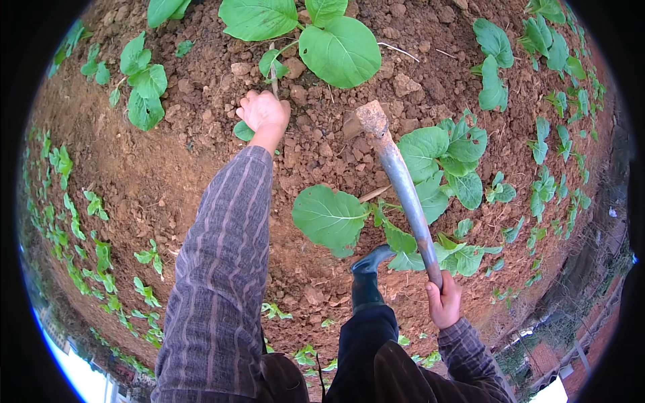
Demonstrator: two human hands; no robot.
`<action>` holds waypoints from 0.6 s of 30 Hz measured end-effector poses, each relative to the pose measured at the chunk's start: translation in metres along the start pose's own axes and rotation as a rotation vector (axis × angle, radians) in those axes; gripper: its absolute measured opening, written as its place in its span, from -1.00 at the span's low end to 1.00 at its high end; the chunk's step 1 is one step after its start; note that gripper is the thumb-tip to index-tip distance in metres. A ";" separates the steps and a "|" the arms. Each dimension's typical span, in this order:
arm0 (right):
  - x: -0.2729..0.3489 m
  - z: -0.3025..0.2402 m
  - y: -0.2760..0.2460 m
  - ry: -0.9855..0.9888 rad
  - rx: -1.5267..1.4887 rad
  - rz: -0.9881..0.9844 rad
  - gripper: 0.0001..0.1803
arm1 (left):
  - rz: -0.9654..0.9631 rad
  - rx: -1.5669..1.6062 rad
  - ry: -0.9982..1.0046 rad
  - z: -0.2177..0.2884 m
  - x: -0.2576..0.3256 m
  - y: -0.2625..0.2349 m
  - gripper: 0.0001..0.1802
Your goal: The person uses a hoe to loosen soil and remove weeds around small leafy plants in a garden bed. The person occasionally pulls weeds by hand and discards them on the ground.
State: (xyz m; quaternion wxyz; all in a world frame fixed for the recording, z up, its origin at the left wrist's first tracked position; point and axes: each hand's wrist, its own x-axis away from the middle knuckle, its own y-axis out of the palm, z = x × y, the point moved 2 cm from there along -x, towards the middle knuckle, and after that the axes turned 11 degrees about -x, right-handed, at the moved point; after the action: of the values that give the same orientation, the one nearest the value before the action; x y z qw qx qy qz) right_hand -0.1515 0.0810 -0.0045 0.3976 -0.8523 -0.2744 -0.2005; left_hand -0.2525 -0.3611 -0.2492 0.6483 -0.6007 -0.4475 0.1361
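My left hand reaches down to the soil at the upper middle, fingers curled closed around the lower end of a thin pale stalk. The fingertips are partly hidden. Just beyond it grows a plant with broad green leaves. At the lower right my right hand is wrapped round the end of a hoe's smooth grey handle. The soil-caked hoe head rests at the ground, right of my left hand. Leafy plants lie beside and under the handle.
Loose brown clods cover the raised bed. More seedlings stand on the left and right. My dark rubber boot stands close to the large leaves. Brush and a brick-coloured structure show at the lower right rim.
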 end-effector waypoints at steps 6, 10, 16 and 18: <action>-0.048 -0.072 0.006 -0.243 -0.021 -0.126 -0.66 | 0.074 0.286 0.065 -0.027 0.094 -0.029 -0.64; -0.105 -0.168 0.021 -0.726 0.049 -0.242 -0.67 | 0.053 0.476 -0.012 -0.100 0.206 0.011 -0.62; -0.171 -0.228 0.068 -0.880 0.231 -0.281 -0.60 | -0.131 0.560 -0.360 -0.138 0.346 0.018 -0.61; -0.200 -0.179 0.067 -0.539 0.452 -0.287 -0.58 | -0.234 0.521 -0.367 -0.147 0.369 0.029 -0.56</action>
State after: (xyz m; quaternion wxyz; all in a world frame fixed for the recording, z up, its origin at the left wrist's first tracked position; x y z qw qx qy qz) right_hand -0.2854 -0.1579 -0.0465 0.4570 -0.7181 -0.5230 0.0430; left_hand 0.0748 -0.1866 -0.1033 0.6997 -0.3251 -0.5730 0.2764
